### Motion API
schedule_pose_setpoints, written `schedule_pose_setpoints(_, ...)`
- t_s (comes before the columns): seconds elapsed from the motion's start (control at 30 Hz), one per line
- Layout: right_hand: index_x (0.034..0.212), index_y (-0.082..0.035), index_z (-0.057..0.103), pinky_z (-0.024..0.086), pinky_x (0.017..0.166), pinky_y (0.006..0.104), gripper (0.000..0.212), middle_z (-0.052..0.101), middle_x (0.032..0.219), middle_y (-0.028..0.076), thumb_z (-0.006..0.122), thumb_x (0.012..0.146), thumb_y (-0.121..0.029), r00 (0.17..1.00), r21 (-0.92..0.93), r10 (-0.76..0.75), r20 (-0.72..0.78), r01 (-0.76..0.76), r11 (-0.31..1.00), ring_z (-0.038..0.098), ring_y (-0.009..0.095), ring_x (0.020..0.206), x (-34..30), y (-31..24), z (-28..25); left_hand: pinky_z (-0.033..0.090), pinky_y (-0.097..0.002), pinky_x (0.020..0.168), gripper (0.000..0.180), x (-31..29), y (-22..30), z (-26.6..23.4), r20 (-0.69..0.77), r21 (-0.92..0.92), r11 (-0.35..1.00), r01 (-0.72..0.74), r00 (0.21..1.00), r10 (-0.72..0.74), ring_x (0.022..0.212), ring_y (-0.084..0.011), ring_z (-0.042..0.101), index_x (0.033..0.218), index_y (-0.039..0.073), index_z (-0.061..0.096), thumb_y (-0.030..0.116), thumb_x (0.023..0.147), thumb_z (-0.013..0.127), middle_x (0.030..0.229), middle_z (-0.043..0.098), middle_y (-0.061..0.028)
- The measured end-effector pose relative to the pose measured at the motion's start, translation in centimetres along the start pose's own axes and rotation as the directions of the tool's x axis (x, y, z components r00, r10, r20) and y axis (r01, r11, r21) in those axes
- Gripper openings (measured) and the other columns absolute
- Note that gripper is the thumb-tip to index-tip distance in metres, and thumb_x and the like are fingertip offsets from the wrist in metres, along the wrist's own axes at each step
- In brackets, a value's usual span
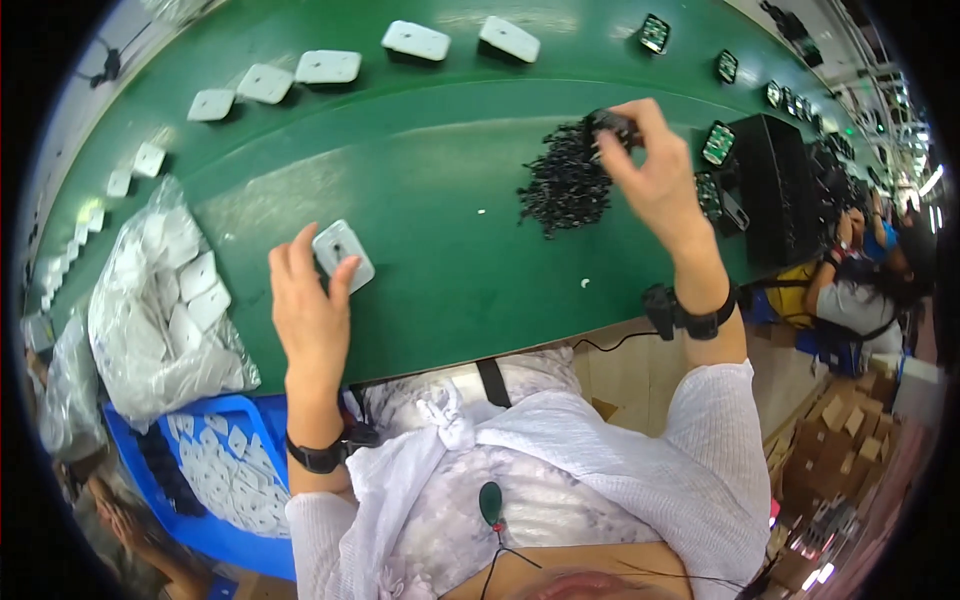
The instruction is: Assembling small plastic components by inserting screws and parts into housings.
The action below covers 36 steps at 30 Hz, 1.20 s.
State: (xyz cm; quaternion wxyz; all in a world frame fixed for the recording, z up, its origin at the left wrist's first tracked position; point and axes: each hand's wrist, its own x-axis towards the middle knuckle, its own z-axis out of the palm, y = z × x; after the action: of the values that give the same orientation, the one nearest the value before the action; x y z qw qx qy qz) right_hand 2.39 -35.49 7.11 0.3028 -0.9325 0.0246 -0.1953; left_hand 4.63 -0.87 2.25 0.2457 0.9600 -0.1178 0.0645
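My left hand holds a white rounded rectangular plastic casing against the green table, with its fingers at one edge and the thumb at the lower side. A small dark part shows in the middle of the casing. Off to the right, my right hand is closed around a black piece, partly hidden by the fingers, so its exact kind cannot be told. That piece sits at the upper edge of a loose pile of small black parts.
Along the far side of the green table runs a row of white casings. Green circuit boards in black housings lie by a black box. At left are a plastic bag and a blue bin with white pieces.
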Motion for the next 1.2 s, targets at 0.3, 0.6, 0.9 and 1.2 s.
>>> schedule_pose_setpoints(0.3, 0.115, -0.003, 0.051, 0.051, 0.082, 0.0279, 0.026, 0.062, 0.104, 0.006, 0.061, 0.091, -0.007, 0.863, 0.852, -0.049, 0.504, -0.487, 0.191, 0.059, 0.013, 0.094, -3.4, -11.2, 9.1, 0.053, -0.0287, 0.078, 0.057, -2.3, 4.4, 0.0, 0.022, -0.894, 0.447, -0.033, 0.993, 0.116, 0.096, -0.0185, 0.058, 0.138, 0.004, 0.039, 0.010, 0.087, 0.065, 0.120, 0.050, -0.0122)
schedule_pose_setpoints(0.6, 0.107, -0.009, 0.065, 0.045, 0.084, 0.0359, 0.032, 0.057, 0.113, 0.010, 0.074, 0.078, -0.016, 0.896, 0.307, -0.403, -0.186, 0.442, 0.843, 0.052, 0.024, 0.104, -5.2, -11.1, 10.2, 0.055, -0.0297, 0.084, 0.049, -2.8, 4.6, -1.4, 0.278, -0.957, 0.086, 0.276, 0.961, 0.012, 0.107, -0.0186, 0.057, 0.145, 0.004, 0.030, 0.016, 0.101, 0.044, 0.132, 0.047, -0.0123)
schedule_pose_setpoints(0.9, 0.092, -0.011, 0.067, 0.045, 0.076, 0.0377, 0.019, 0.062, 0.113, 0.014, 0.073, 0.075, -0.009, 0.814, 0.007, -0.532, -0.234, 0.549, 0.836, 0.057, 0.029, 0.095, -5.6, -12.3, 11.4, 0.051, -0.0288, 0.089, 0.049, -3.8, 3.5, -0.4, 0.231, -0.967, 0.118, 0.227, 0.973, 0.014, 0.116, -0.0146, 0.051, 0.146, 0.007, 0.031, 0.020, 0.101, 0.045, 0.138, 0.045, -0.0069)
schedule_pose_setpoints(1.2, 0.097, -0.003, 0.061, 0.043, 0.089, 0.0384, 0.011, 0.055, 0.118, 0.017, 0.062, 0.086, -0.001, 0.945, 0.414, -0.294, -0.141, 0.327, 0.850, 0.053, 0.030, 0.106, -6.9, -13.3, 11.7, 0.043, -0.0282, 0.081, 0.052, -4.2, 4.1, -0.2, -0.209, -0.821, 0.537, -0.195, 0.977, 0.036, 0.094, -0.0207, 0.049, 0.141, 0.005, 0.040, 0.019, 0.094, 0.056, 0.112, 0.050, -0.0115)
